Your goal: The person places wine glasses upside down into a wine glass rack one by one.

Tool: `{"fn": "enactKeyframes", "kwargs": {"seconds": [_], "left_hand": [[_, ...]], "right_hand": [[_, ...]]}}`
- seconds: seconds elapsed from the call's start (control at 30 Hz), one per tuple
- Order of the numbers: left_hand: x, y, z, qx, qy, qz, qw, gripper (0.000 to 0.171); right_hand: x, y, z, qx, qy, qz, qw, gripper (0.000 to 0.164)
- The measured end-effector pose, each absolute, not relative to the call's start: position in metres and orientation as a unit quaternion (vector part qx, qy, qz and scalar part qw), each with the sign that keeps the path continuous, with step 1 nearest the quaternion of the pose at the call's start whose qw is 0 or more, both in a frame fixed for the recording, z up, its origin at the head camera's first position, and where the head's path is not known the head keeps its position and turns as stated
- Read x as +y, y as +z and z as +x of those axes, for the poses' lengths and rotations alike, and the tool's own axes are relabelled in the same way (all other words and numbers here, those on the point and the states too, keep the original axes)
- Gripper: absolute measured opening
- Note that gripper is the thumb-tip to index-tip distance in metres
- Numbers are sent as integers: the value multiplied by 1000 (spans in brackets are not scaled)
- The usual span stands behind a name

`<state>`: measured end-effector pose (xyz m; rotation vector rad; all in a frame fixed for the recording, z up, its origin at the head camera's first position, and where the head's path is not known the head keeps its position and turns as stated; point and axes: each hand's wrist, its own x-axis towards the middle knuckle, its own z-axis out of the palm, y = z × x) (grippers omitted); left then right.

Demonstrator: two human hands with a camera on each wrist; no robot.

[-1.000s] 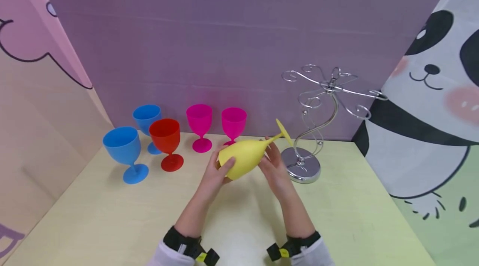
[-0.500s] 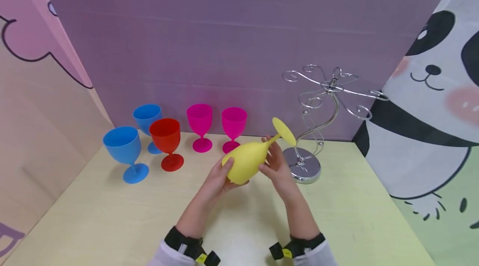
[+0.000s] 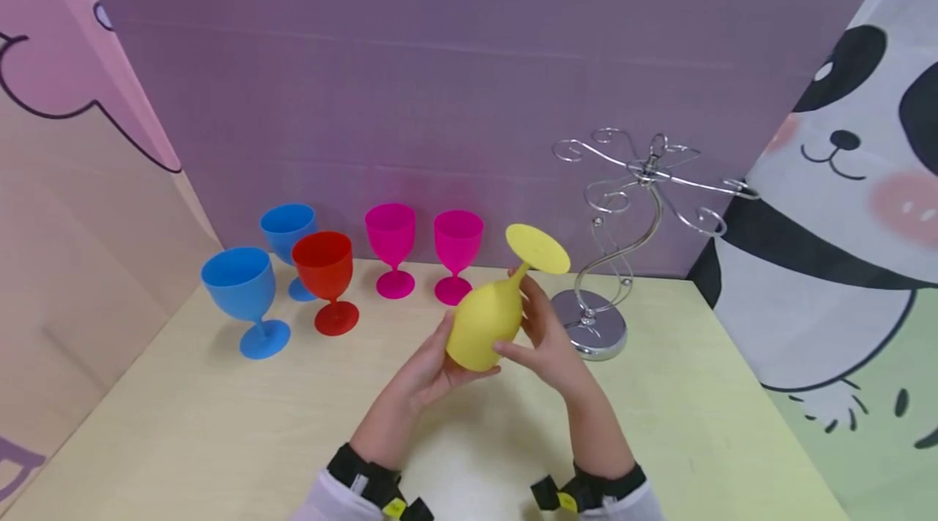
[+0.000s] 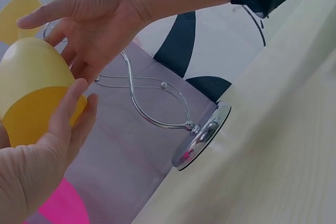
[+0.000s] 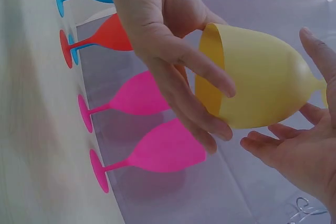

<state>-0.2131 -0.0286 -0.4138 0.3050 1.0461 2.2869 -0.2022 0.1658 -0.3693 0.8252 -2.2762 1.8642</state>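
In the head view my left hand (image 3: pixel 432 370) grips a yellow plastic goblet (image 3: pixel 485 326) around the bowl near its rim. The goblet is tipped mouth down, with its round foot raised up and to the right. My right hand (image 3: pixel 550 342) lies loosely about the other side of the bowl, its thumb at the surface. In the right wrist view, the left hand's fingers (image 5: pixel 197 114) lie along the goblet's rim. There the right hand (image 5: pixel 310 150) is spread beside the bowl, fingers only gently bent. Part of its fingers is hidden behind the goblet in the head view.
At the left stand two blue goblets (image 3: pixel 238 285) and a red goblet (image 3: pixel 322 262). Two pink goblets (image 3: pixel 391 232) stand upright near the purple back wall (image 3: pixel 366 98). A chrome stand with curled arms (image 3: pixel 648 171) rises at the right, just beyond my right hand.
The yellow goblet has turned steeper, its foot swinging up and left and its mouth facing more downward. My left hand has shifted right beneath it, and the right thumb has come onto the bowl.
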Motion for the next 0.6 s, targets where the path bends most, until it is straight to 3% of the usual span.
{"fn": "enactKeyframes", "kwargs": {"seconds": [0.23, 0.6], "left_hand": [[-27, -417, -212, 351, 871, 109, 327, 53], [-24, -421, -210, 319, 878, 94, 345, 61]], "right_hand": [[164, -367, -202, -748, 599, 283, 45, 91], [160, -367, -198, -771, 571, 278, 57, 92]]}}
